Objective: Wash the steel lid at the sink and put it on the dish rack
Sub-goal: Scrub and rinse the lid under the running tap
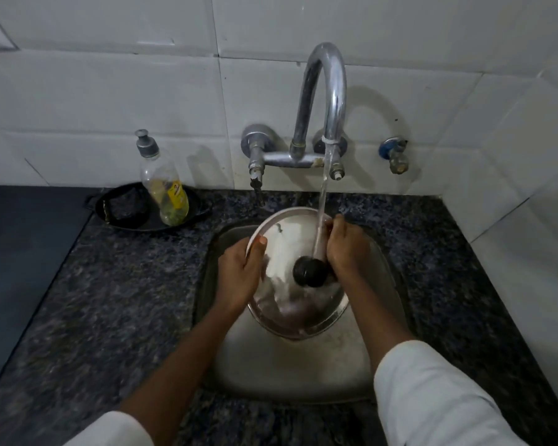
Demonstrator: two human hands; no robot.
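The round steel lid [287,233] with a black knob [310,272] is held tilted over the steel sink [290,368]. Water from the curved tap [327,88] runs onto its upper right part, near the knob. My left hand [239,275] grips the lid's left rim, thumb on the top face. My right hand [347,246] rests on the lid's right side with fingers curled against it, beside the knob. The dish rack is not in view.
A nearly empty soap bottle [163,185] stands in a black dish [126,220] on the speckled granite counter [116,300], left of the tap. A small blue valve [395,154] sticks out of the tiled wall at right. A dark flat surface [16,252] lies at far left.
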